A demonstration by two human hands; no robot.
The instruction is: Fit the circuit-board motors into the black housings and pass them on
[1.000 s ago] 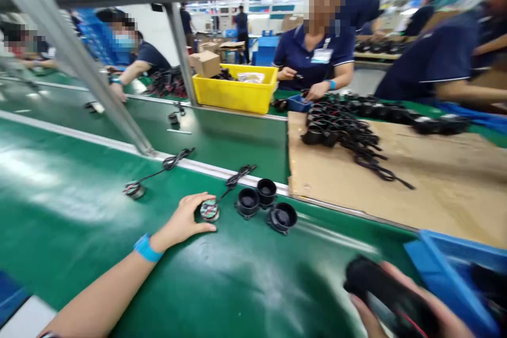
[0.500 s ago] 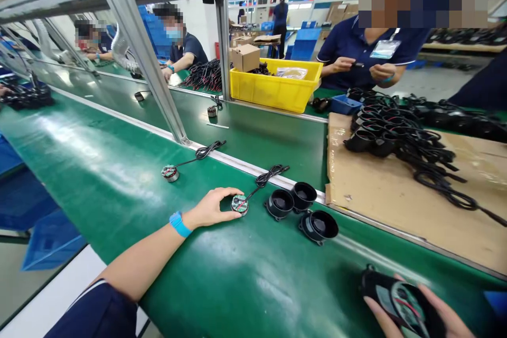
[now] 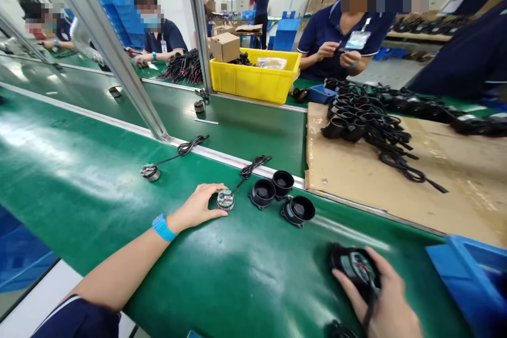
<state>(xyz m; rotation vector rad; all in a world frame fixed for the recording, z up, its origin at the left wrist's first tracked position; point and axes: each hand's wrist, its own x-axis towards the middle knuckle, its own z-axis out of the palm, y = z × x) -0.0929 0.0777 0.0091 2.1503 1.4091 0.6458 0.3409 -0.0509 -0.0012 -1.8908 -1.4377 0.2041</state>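
Motor [image 3: 225,200] is pinched by the left hand [image 3: 195,208], with black cups [image 3: 283,185] at its three o'clock, while the right hand [image 3: 390,289] clasps a wired cup [image 3: 357,266] at four o'clock.

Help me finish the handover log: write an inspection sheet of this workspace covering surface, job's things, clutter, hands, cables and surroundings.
Surface: green bench, glossy, with bright glare.
Job's things: round part with green board at the left hand; second round part farther left; three black cups, close together.
Clutter: thin white strip beyond the pale rail.
Hands: left hand curls around the nearer round part, grip unclear; right hand holds a blurred cup with a board inside.
Cables: each round part's bundled black cable lies across the rail.
Surroundings: yellow bin, cardboard sheet, blue bin, co-workers.
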